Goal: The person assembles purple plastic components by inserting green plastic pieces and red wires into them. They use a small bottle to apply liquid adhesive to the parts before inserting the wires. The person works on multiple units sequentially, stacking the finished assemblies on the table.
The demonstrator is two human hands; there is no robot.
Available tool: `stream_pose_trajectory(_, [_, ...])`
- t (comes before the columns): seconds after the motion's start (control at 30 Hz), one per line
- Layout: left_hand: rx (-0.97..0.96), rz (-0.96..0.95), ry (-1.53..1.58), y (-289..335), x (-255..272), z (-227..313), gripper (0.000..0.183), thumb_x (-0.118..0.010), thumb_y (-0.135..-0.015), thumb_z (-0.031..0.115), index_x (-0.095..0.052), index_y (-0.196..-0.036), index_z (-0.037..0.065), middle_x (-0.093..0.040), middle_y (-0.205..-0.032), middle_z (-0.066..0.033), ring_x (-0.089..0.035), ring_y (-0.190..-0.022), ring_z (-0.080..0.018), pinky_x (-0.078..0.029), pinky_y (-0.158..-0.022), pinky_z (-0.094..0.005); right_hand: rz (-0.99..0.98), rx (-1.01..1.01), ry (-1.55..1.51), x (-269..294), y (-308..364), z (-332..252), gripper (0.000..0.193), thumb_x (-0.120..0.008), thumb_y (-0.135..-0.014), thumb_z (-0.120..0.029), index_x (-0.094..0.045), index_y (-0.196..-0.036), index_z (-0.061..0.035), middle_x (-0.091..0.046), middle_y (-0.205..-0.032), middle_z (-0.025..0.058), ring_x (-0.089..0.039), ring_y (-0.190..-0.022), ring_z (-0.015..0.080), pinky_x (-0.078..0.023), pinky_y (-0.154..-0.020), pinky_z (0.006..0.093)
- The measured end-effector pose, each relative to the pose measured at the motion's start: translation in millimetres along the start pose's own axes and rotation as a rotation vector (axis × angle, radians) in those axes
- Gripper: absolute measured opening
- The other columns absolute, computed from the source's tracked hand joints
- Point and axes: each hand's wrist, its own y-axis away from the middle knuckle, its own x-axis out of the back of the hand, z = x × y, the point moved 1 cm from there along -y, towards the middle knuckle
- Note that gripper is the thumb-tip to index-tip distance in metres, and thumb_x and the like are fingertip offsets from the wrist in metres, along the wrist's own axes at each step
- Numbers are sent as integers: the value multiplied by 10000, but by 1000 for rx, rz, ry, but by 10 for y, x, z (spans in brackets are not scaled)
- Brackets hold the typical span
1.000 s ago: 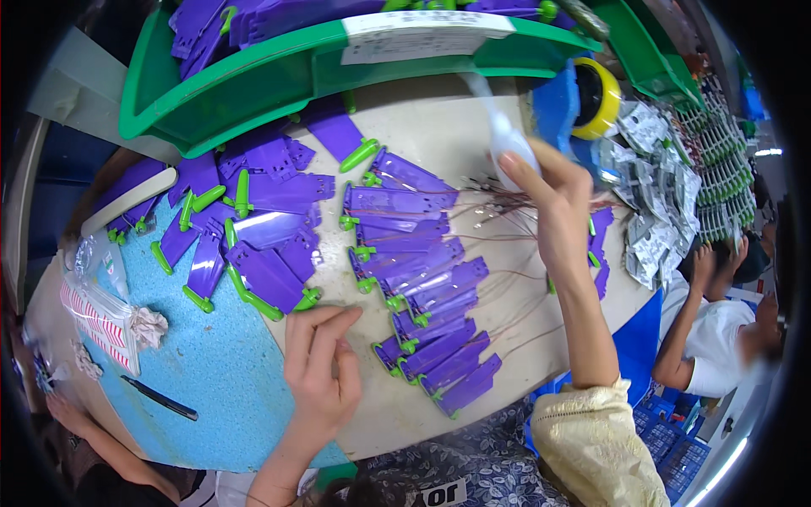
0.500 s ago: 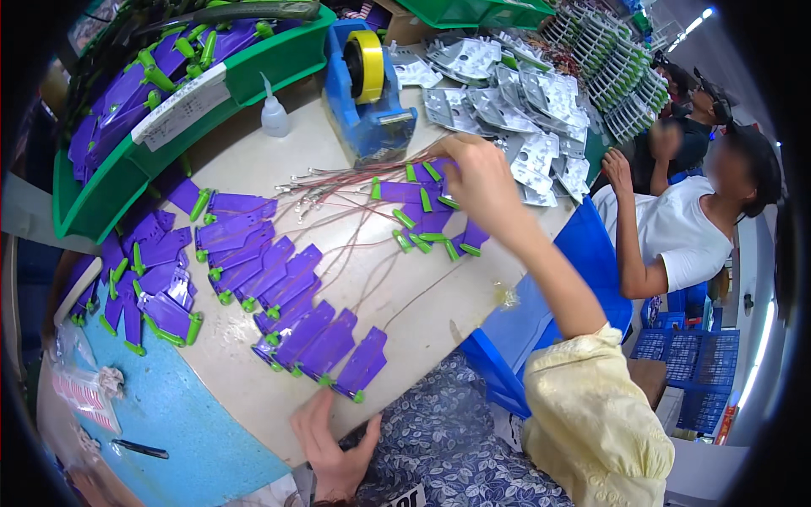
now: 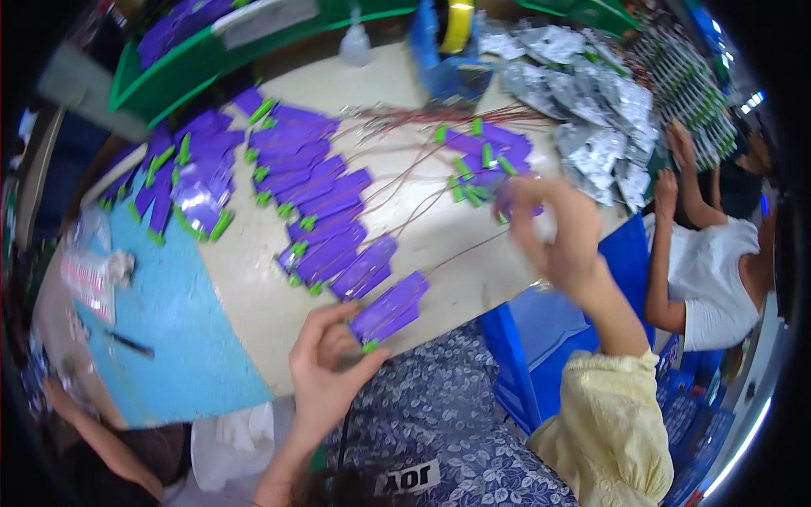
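Note:
My left hand [image 3: 325,355] is at the front edge of the table, with thumb and fingers closed around the green-tipped end of a flat purple piece [image 3: 393,308]. A thin wire [image 3: 465,253] runs from that piece toward my right hand [image 3: 562,232]. My right hand is raised beside a small heap of purple pieces with green ends [image 3: 486,156]; motion smears its fingers, so their hold is unclear. More wired purple pieces [image 3: 329,190] lie in an overlapping row beyond my left hand. Their dark red wires [image 3: 414,118] gather toward the far side.
At the back stand a green bin [image 3: 169,97], a white squeeze bottle [image 3: 355,46] and a blue tape dispenser [image 3: 448,72]. Silvery plates [image 3: 583,110] are piled at the far right. A blue container [image 3: 515,363] sits by the front edge. A person in white [image 3: 714,283] works at right.
The view has shifted. My left hand has come up from the table edge to the nearest purple piece. My right hand has moved from the wires toward the near side of the small heap.

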Motion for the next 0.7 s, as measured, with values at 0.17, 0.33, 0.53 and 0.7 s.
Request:
stream_pose_trajectory(0.17, [72, -75, 231, -73, -53, 218, 569, -729, -858, -102, -472, -1359, -22, -675, -1172, -126, -680, -1056, -160, -568, -883, -277, -198, 165, -228, -393, 63, -640, 384, -765, -637, 19, -752, -1020, -10, -711, -1092, 161, -659, -859, 281, -558, -733, 366])
stream_pose_trajectory(0.33, [2, -148, 226, -43, -82, 260, 541, -691, -901, -84, -453, -1382, -7, -674, -1171, -145, -690, -1066, -181, -585, -885, -285, -247, 151, -301, -575, 125, -691, 375, -765, -637, 8, -753, -1012, 5, -708, -1122, 166, -661, -930, 309, -552, -771, 375])
stream_pose_trajectory(0.53, [-45, -105, 83, -71, -101, 211, 484, -621, -965, -45, -425, -1406, -15, -693, -1146, -170, -701, -1038, -197, -611, -863, -312, -276, -48, -234, -572, -9, -817, 393, -810, -710, -40, -727, -1091, 9, -711, -1128, 155, -672, -977, 314, -536, -874, 391])
stream_pose_trajectory(0.7, [-205, -47, -61, -101, -123, 254, 481, -611, -961, -53, -435, -1405, 6, -736, -1043, -172, -732, -968, -215, -625, -809, -335, -493, -472, -503, -611, -30, -783, 366, -797, -802, -55, -708, -1149, 18, -729, -1065, 150, -698, -1004, 275, -532, -898, 353])
